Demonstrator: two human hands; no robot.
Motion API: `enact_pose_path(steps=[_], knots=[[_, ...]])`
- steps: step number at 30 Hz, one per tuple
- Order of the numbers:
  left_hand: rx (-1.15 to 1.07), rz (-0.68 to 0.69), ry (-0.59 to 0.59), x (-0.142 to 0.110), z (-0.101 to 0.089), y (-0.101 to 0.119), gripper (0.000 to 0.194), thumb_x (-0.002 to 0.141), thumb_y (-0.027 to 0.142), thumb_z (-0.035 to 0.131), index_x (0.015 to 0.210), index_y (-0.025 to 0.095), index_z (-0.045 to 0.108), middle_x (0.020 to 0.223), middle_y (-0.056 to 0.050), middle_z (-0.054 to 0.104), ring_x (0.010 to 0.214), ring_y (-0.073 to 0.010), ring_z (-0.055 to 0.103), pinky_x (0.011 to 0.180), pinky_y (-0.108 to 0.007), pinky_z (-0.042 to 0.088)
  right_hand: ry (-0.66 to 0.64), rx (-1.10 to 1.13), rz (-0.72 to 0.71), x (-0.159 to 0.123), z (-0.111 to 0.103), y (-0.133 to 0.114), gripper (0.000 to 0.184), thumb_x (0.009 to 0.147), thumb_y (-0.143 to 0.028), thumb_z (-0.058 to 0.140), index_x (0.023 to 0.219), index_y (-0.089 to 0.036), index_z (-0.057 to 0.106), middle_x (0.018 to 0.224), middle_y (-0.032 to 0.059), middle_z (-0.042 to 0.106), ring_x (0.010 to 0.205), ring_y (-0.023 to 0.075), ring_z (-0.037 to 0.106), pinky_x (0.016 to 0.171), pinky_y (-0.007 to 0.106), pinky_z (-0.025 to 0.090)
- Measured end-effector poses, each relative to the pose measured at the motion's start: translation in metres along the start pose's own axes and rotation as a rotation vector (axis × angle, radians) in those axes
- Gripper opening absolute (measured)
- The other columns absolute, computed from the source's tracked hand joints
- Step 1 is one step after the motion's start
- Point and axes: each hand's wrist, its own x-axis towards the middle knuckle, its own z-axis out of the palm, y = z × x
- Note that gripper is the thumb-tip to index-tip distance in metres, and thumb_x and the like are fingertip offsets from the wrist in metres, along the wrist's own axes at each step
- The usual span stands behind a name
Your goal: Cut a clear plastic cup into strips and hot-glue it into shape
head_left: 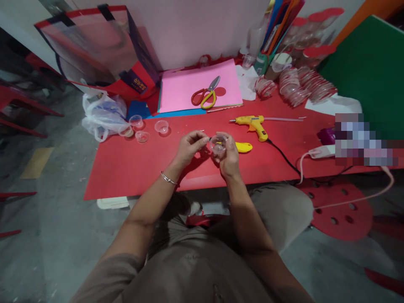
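A small, clear, round plastic cup point(218, 144) is held just above the near edge of the red-covered bench point(109, 174), in front of the person's body. The right hand point(229, 158) curls round its right side, thumb near the rim and fingers beneath. The left hand point(191, 145) has thumb and forefinger brought together at the cup's left edge; a small dark spot shows at the tips, and I cannot tell whether they pinch that, the rim, or both.

The cup looks thin-walled and should be very light, springy and rather slippery. A hard squeeze would probably buckle the side or crack it, so the stiffer rim and the base seem the best places to take hold, with light fingertip pressure.

Just right of the right hand lies a yellow plastic handle point(244, 147), partly hidden. Farther right and beyond it rests a yellow glue gun point(252, 122) with a black cord. Red-and-yellow-handled scissors point(209, 89) lie on a pink sheet point(176, 90) at the far side. More clear cups point(162, 127) stand to the left.
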Motion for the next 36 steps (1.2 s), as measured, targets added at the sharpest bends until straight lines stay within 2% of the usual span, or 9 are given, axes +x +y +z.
enact_pose_path(steps=[3,9,11,15,19,24,28,31,36], knots=[[0.066,-0.008,-0.078,-0.0021,0.0021,0.0001,0.04,0.084,0.055,0.084,0.079,0.02,0.067,0.062,0.001,0.061,0.051,-0.0089,0.052,0.052,-0.026,0.042,0.013,-0.023,0.02,0.0011,0.0006,-0.0017,0.049,0.096,-0.074,0.054,0.118,-0.031,0.063,0.106,0.0012,0.067,0.052,0.006,0.043,0.038,0.019,0.029],[0.145,-0.043,-0.158,-0.004,0.0062,-0.0001,0.05,0.083,0.061,0.083,0.067,0.02,0.06,0.056,0.001,0.055,0.05,-0.0095,0.05,0.048,-0.027,0.039,-0.025,0.009,0.044,0.001,0.0014,-0.0032,0.052,0.099,-0.077,0.046,0.117,-0.031,0.064,0.109,0.0018,0.069,0.058,0.0081,0.05,0.041,0.02,0.033],[0.17,-0.024,-0.134,-0.0046,0.0076,-0.0021,0.05,0.082,0.061,0.084,0.066,0.019,0.061,0.058,0.001,0.056,0.052,-0.0101,0.051,0.049,-0.027,0.04,-0.034,0.016,0.042,0.0006,0.0018,-0.0039,0.047,0.099,-0.072,0.05,0.116,-0.031,0.066,0.11,0.0018,0.069,0.06,0.0083,0.052,0.042,0.02,0.035],[0.203,0.032,0.037,-0.0042,0.009,-0.0041,0.046,0.082,0.058,0.084,0.07,0.018,0.065,0.065,-0.001,0.062,0.058,-0.0102,0.054,0.054,-0.026,0.044,-0.048,-0.013,0.052,0.0006,0.0012,-0.0039,0.04,0.097,-0.065,0.059,0.118,-0.032,0.065,0.112,0.0011,0.071,0.059,0.0075,0.05,0.042,0.019,0.036],[0.228,0.073,0.118,-0.0021,0.0083,-0.0045,0.041,0.083,0.055,0.084,0.074,0.019,0.067,0.068,-0.001,0.064,0.062,-0.0107,0.056,0.057,-0.025,0.046,-0.075,-0.037,0.076,0.0004,0.0,-0.0018,0.036,0.096,-0.061,0.065,0.116,-0.031,0.064,0.089,-0.0028,0.067,0.052,0.007,0.047,0.043,0.019,0.038],[0.227,0.078,0.112,0.0005,0.0068,-0.0073,0.042,0.086,0.056,0.081,0.072,0.02,0.064,0.065,0.001,0.059,0.059,-0.0101,0.051,0.056,-0.026,0.041,-0.069,-0.034,-0.005,-0.0008,0.0006,-0.0024,0.032,0.096,-0.056,0.068,0.117,-0.031,0.064,0.093,-0.0019,0.069,0.056,0.0081,0.05,0.048,0.021,0.044],[0.254,0.088,0.065,0.0004,0.0061,-0.0079,0.047,0.089,0.058,0.077,0.068,0.02,0.06,0.062,0.001,0.054,0.058,-0.0111,0.047,0.056,-0.027,0.038,-0.055,-0.072,-0.011,-0.0014,-0.0005,-0.0033,0.033,0.096,-0.057,0.067,0.118,-0.032,0.063,0.104,-0.0012,0.071,0.054,0.007,0.048,0.046,0.022,0.042],[0.352,0.15,0.074,-0.0012,0.0064,-0.0079,0.045,0.091,0.058,0.074,0.07,0.02,0.061,0.063,0.001,0.054,0.06,-0.0121,0.046,0.057,-0.028,0.036,-0.041,-0.106,0.016,-0.0021,-0.0012,-0.0031,0.038,0.097,-0.063,0.063,0.119,-0.032,0.062,0.102,-0.0015,0.071,0.053,0.007,0.047,0.045,0.021,0.04],[0.475,0.202,0.006,-0.0036,0.0046,-0.0063,0.038,0.097,0.047,0.067,0.072,0.019,0.065,0.066,0.0,0.058,0.063,-0.0131,0.048,0.062,-0.029,0.037,-0.041,-0.133,0.01,-0.003,0.0007,-0.004,0.038,0.094,-0.061,0.069,0.118,-0.032,0.062,0.103,-0.001,0.068,0.056,0.0071,0.044,0.045,0.02,0.036]])
